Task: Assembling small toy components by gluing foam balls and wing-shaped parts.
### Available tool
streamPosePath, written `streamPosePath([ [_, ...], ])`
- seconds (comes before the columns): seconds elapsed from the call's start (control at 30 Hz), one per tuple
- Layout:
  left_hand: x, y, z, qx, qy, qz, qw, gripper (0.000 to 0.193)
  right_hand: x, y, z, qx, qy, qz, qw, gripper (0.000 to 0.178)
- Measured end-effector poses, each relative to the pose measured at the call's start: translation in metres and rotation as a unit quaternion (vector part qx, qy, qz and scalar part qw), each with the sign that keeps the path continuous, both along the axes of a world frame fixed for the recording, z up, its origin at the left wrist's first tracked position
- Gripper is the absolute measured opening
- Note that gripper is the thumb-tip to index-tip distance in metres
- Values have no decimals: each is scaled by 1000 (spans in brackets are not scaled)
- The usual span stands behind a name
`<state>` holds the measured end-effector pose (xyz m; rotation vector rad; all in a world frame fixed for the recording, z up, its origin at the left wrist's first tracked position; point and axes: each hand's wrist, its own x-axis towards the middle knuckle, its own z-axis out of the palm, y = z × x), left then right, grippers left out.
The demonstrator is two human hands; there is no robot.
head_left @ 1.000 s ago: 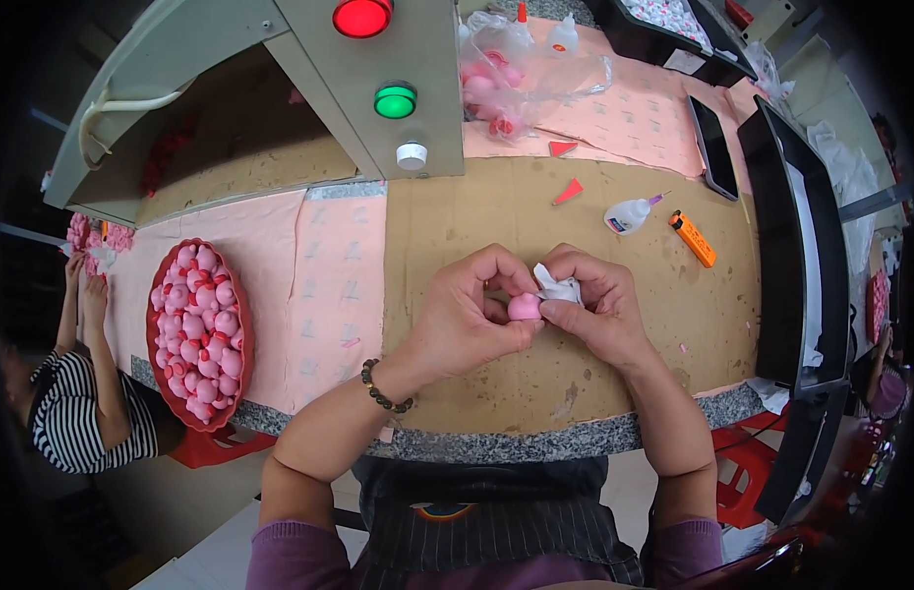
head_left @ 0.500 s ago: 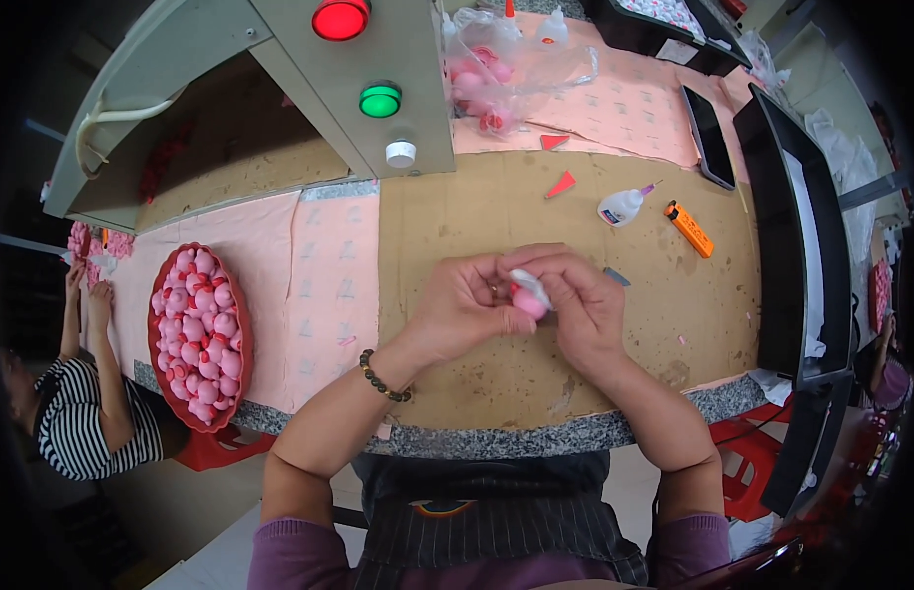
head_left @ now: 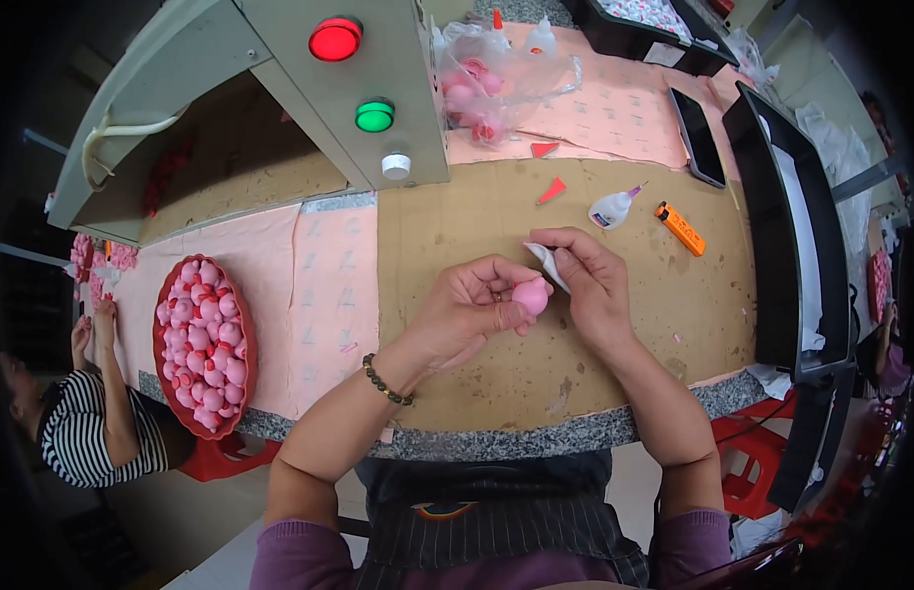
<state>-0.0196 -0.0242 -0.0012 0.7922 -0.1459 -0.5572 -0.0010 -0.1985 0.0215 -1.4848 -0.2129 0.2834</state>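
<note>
"While we count from the brown cardboard sheet (head_left: 447, 216) on the desk (head_left: 516, 444), what do the hands hold?"

"Left hand (head_left: 467, 310): one pink ball (head_left: 530, 296), pinched between thumb and fingers, above the middle of the cardboard sheet. Right hand (head_left: 596, 290): one folded white piece (head_left: 548, 265), pinched likewise, above the sheet too, just beside the ball; material not clear."

"Loose items on the sheet?"

"Toward its far side: one red triangular scrap (head_left: 551, 190), one small white bottle (head_left: 609, 211) with a purple tip, one orange tool (head_left: 681, 229), slim, lying slantwise."

"Left of the sheet?"

"One red scalloped basket (head_left: 250, 339), heaped with pink pieces (head_left: 203, 339), some showing red parts. Farther left, one person in a striped top (head_left: 101, 433), both hands raised."

"Right of the sheet, and beyond?"

"Right: one long black tray (head_left: 766, 226). Far right corner: one dark-screened phone (head_left: 703, 143). Past the far edge: one clear plastic bag (head_left: 476, 84) with pink and red pieces inside"
</note>
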Motion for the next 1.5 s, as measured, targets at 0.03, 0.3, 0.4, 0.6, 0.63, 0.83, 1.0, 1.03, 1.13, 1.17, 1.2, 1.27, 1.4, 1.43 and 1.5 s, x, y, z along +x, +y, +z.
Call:
streamPosePath([
  [0.03,1,1,2,0,-5,3,1000,27,3,-4,-3,-16,18,-5,1000,24],
  [0.3,0,3,2,-78,18,46,996,24,-9,6,17,-224,-429,-64,873,25],
  [0.4,-3,0,-3,-79,-14,56,995,20,-19,6,0,-89,-319,-47,942,29],
  [0.6,-6,-6,-3,-62,-48,74,994,14,-15,4,-3,-72,-391,-54,916,26],
  [0.63,-6,-6,-3,-62,-45,72,994,14,-15,4,-3,-78,-404,-55,910,25],
  [0.83,-5,-8,0,-59,-60,70,994,13,-14,8,-2,-78,-431,-77,896,23],
  [1.0,-7,-8,2,-58,-49,78,994,13,-13,8,-6,-82,-446,-74,888,24],
  [1.03,-6,-8,1,-59,-49,79,994,13,-13,8,-6,-81,-451,-74,886,24],
  [1.13,-4,-5,2,-67,-68,54,994,10,-14,6,-7,-73,-383,-55,919,27],
  [1.17,-3,-4,8,-81,-7,37,996,10,-12,6,-6,-74,-384,-55,919,27],
  [1.2,-3,-3,11,-95,53,20,994,12,-9,6,-4,-41,-315,-37,948,27],
  [1.27,-3,1,5,-80,48,12,996,14,-5,5,-3,-8,-243,-16,970,28],
  [1.4,-1,5,9,-52,70,-24,996,19,-4,-3,-4,1,-189,77,979,31],
  [1.43,1,8,11,-53,70,-24,996,19,-4,-4,-4,-8,-181,71,981,32],
  [1.5,3,14,17,13,58,-48,997,23,-3,-3,2,-58,-236,60,968,30],
])
